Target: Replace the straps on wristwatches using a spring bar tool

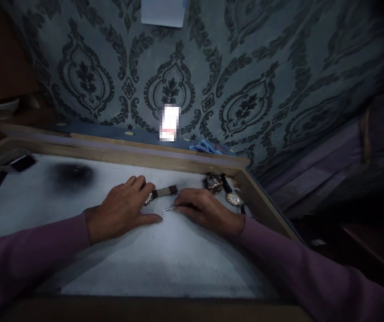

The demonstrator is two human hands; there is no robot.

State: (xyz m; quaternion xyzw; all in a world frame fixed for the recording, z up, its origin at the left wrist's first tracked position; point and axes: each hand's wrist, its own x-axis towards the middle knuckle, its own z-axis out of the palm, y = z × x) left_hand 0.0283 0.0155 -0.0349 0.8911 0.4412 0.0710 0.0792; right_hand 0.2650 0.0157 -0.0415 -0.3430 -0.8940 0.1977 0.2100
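Observation:
My left hand (121, 210) lies palm down, its fingers curled over the case end of a wristwatch (161, 192) and its thumb stretched out apart. The watch has a brown strap that points right; the hand partly covers its case. My right hand (208, 209) pinches a slim, pointed metal tool (169, 208), whose exact kind I cannot make out. The tool's tip points left, near my left thumb and just below the strap. Both hands are over the white work surface (138, 273).
A wooden rim (128, 154) borders the surface. At the right corner lie a gold-cased watch (234, 198) and another watch (214, 184). A dark-faced watch (23, 162) is at the far left. Behind the rim are a blue cloth (205, 146) and a bright blurred rectangle (170, 123).

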